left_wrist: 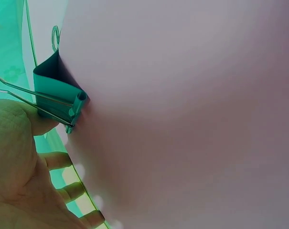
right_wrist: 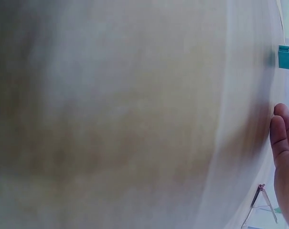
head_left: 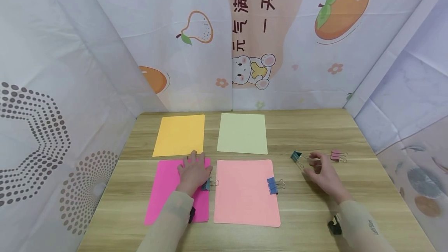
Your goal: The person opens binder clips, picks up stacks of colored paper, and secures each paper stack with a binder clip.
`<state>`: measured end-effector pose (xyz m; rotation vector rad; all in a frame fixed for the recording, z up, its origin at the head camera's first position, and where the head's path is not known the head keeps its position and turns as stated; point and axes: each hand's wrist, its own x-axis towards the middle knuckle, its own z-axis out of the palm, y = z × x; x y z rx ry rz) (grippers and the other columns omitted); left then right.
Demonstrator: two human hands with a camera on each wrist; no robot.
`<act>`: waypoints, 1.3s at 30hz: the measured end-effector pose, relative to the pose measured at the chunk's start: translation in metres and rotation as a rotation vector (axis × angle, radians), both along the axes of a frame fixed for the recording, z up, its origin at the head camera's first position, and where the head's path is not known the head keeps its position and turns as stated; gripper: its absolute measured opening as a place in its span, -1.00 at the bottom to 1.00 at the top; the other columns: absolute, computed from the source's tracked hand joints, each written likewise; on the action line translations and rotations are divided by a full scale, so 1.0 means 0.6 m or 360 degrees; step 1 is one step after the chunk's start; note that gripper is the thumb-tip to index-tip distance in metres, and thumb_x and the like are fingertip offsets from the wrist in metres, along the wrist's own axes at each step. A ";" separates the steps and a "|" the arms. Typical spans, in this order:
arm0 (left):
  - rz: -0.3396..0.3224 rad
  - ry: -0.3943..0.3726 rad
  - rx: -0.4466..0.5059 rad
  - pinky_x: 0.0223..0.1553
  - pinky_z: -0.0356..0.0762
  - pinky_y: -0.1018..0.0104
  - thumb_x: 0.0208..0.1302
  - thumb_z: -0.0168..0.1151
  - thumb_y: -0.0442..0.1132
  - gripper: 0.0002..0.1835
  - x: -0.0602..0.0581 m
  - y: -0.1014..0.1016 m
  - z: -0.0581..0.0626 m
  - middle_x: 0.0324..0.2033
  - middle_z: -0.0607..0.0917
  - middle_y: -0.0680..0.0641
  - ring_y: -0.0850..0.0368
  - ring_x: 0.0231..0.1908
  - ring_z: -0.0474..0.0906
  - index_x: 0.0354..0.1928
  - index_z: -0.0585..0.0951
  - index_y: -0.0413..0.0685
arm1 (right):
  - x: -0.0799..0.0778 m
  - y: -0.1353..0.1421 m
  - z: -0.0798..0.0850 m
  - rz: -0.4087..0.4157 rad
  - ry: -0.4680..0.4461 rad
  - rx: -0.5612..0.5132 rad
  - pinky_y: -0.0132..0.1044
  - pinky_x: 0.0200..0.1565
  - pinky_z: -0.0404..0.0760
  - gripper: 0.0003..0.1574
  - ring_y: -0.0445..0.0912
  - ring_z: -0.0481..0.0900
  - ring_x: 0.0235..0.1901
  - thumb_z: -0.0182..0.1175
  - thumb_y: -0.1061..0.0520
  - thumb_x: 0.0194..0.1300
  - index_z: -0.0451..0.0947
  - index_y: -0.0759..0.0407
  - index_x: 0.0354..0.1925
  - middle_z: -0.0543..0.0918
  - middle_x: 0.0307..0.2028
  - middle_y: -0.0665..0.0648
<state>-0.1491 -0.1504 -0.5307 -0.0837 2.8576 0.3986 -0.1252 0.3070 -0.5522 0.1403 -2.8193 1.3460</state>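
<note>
My left hand [head_left: 195,175] rests spread over the magenta paper stack [head_left: 162,193], fingertips at its far edge. Beside its thumb, a teal binder clip [head_left: 206,184] sits on the stack's right edge; the left wrist view shows the thumb right at the clip's wire handle [left_wrist: 34,95]. Over the wood table on the right, my right hand [head_left: 323,172] has loosely bent fingers and nothing between them. Its fingertips are close to the wire handles of a loose dark teal binder clip [head_left: 296,155]. In the right wrist view that clip [right_wrist: 287,58] stands beyond the fingertips [right_wrist: 279,125].
A pink paper stack [head_left: 246,193] bears a blue binder clip [head_left: 272,186] on its right edge. Farther back lie yellow paper [head_left: 180,135] and pale green paper [head_left: 242,133]. A pink binder clip [head_left: 336,155] lies beyond my right hand. Curtains surround the table [head_left: 304,127].
</note>
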 end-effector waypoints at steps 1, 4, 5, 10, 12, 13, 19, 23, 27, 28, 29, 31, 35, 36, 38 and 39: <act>0.0001 -0.0001 0.0000 0.17 0.17 -0.51 0.46 0.10 0.13 -0.28 0.000 0.000 0.000 0.49 0.14 -0.28 -0.45 0.39 0.05 0.54 0.27 -0.01 | -0.001 0.000 0.000 0.0005 0.0010 0.0002 -0.59 -0.05 0.42 -0.19 0.24 0.51 0.09 0.35 0.20 0.35 0.17 0.42 0.37 0.46 0.17 0.42; 0.0003 -0.0001 0.0002 0.18 0.16 -0.51 0.46 0.10 0.13 -0.28 0.000 0.000 0.000 0.49 0.14 -0.28 -0.45 0.40 0.05 0.54 0.27 -0.01 | -0.003 -0.003 0.000 0.0014 0.0017 0.0008 -0.59 -0.05 0.43 -0.19 0.25 0.52 0.08 0.34 0.22 0.34 0.17 0.44 0.37 0.45 0.18 0.43; 0.0003 0.0000 0.0003 0.18 0.16 -0.51 0.46 0.10 0.13 -0.28 0.000 0.000 0.000 0.49 0.14 -0.28 -0.45 0.40 0.05 0.54 0.27 0.00 | -0.004 -0.004 0.001 0.0014 0.0013 0.0015 -0.58 -0.05 0.44 -0.19 0.25 0.52 0.08 0.34 0.22 0.34 0.17 0.44 0.37 0.45 0.18 0.43; 0.0010 0.0004 0.0011 0.20 0.15 -0.51 0.45 0.10 0.14 -0.27 0.000 0.000 -0.001 0.50 0.13 -0.27 -0.45 0.41 0.04 0.55 0.27 0.00 | -0.007 -0.008 0.005 0.0008 -0.0026 0.0056 -0.39 0.01 0.52 -0.18 0.23 0.52 0.07 0.34 0.21 0.34 0.17 0.42 0.38 0.47 0.16 0.42; 0.0013 0.0006 0.0012 0.20 0.14 -0.50 0.45 0.10 0.14 -0.27 0.000 0.000 -0.001 0.50 0.13 -0.27 -0.45 0.41 0.04 0.55 0.27 0.00 | -0.008 -0.010 0.007 0.0009 -0.0040 0.0070 -0.29 0.02 0.54 -0.18 0.23 0.52 0.07 0.34 0.19 0.35 0.17 0.42 0.39 0.47 0.16 0.42; 0.0013 0.0010 0.0012 0.20 0.14 -0.51 0.45 0.10 0.14 -0.27 -0.001 0.000 -0.002 0.50 0.13 -0.27 -0.45 0.41 0.04 0.55 0.27 -0.01 | -0.008 -0.011 0.007 0.0008 -0.0050 0.0075 -0.25 0.03 0.54 -0.17 0.23 0.52 0.08 0.34 0.18 0.35 0.17 0.42 0.39 0.47 0.16 0.42; 0.0011 0.0026 0.0003 0.19 0.16 -0.51 0.45 0.11 0.14 -0.28 -0.001 -0.001 -0.004 0.49 0.15 -0.27 -0.45 0.40 0.05 0.53 0.28 -0.01 | -0.010 -0.013 0.008 0.0003 -0.0083 0.0094 -0.29 0.04 0.50 -0.15 0.21 0.50 0.09 0.34 0.16 0.35 0.17 0.41 0.41 0.46 0.17 0.40; 0.0017 0.0014 0.0002 0.20 0.14 -0.50 0.45 0.10 0.13 -0.28 -0.002 0.000 -0.006 0.49 0.14 -0.27 -0.46 0.40 0.03 0.54 0.28 0.00 | -0.013 -0.015 0.007 0.0005 -0.0060 0.0108 -0.05 0.07 0.54 -0.14 0.23 0.51 0.08 0.36 0.14 0.35 0.18 0.43 0.40 0.46 0.16 0.42; 0.0021 0.0000 0.0010 0.21 0.13 -0.51 0.46 0.09 0.11 -0.29 -0.003 0.000 -0.006 0.49 0.14 -0.27 -0.47 0.40 0.03 0.54 0.27 -0.01 | -0.015 -0.018 0.007 0.0017 -0.0046 0.0114 0.08 0.07 0.53 -0.15 0.25 0.50 0.08 0.36 0.15 0.35 0.19 0.45 0.39 0.45 0.16 0.43; 0.0021 -0.0001 0.0013 0.21 0.13 -0.51 0.46 0.09 0.11 -0.28 -0.003 0.000 -0.006 0.49 0.14 -0.27 -0.47 0.41 0.03 0.54 0.27 -0.01 | -0.015 -0.019 0.007 0.0015 -0.0043 0.0119 0.08 0.07 0.54 -0.15 0.25 0.51 0.08 0.36 0.15 0.34 0.19 0.45 0.39 0.45 0.16 0.43; 0.0022 -0.0010 0.0013 0.22 0.12 -0.51 0.46 0.09 0.12 -0.28 -0.003 -0.001 -0.007 0.50 0.12 -0.27 -0.46 0.41 0.02 0.55 0.26 0.00 | -0.015 -0.019 0.007 0.0019 -0.0041 0.0125 0.06 0.06 0.54 -0.15 0.25 0.50 0.08 0.36 0.15 0.35 0.19 0.46 0.39 0.45 0.16 0.43; 0.0022 -0.0014 0.0013 0.22 0.12 -0.50 0.46 0.08 0.14 -0.27 -0.003 -0.001 -0.007 0.51 0.11 -0.27 -0.46 0.42 0.01 0.56 0.25 0.01 | -0.015 -0.020 0.006 0.0018 -0.0046 0.0138 0.03 0.04 0.54 -0.16 0.23 0.50 0.07 0.35 0.14 0.35 0.18 0.45 0.39 0.45 0.16 0.42; 0.0020 -0.0004 0.0017 0.21 0.13 -0.51 0.45 0.09 0.15 -0.26 -0.004 -0.002 -0.010 0.50 0.12 -0.27 -0.46 0.41 0.02 0.55 0.26 0.01 | -0.017 -0.020 0.005 0.0015 -0.0055 0.0145 0.02 0.04 0.53 -0.16 0.22 0.49 0.06 0.34 0.13 0.36 0.17 0.46 0.39 0.46 0.14 0.41; 0.0019 -0.0002 0.0018 0.20 0.14 -0.51 0.45 0.09 0.15 -0.26 -0.004 -0.003 -0.012 0.50 0.12 -0.26 -0.46 0.41 0.02 0.55 0.26 0.01 | -0.017 -0.020 0.005 0.0014 -0.0058 0.0143 0.05 0.04 0.53 -0.16 0.22 0.49 0.06 0.34 0.13 0.36 0.17 0.46 0.39 0.46 0.14 0.41; 0.0020 0.0006 0.0026 0.20 0.14 -0.52 0.44 0.10 0.15 -0.26 -0.005 -0.004 -0.014 0.50 0.12 -0.26 -0.46 0.41 0.02 0.55 0.26 0.00 | -0.018 -0.020 0.004 0.0017 -0.0062 0.0140 0.09 0.05 0.52 -0.15 0.23 0.48 0.06 0.35 0.12 0.36 0.17 0.47 0.39 0.46 0.14 0.42; 0.0019 0.0008 0.0027 0.19 0.14 -0.52 0.44 0.10 0.15 -0.26 -0.005 -0.004 -0.015 0.50 0.12 -0.27 -0.46 0.41 0.02 0.55 0.26 0.00 | -0.018 -0.020 0.004 0.0022 -0.0065 0.0139 0.10 0.06 0.51 -0.14 0.23 0.48 0.07 0.35 0.13 0.36 0.17 0.47 0.39 0.45 0.15 0.42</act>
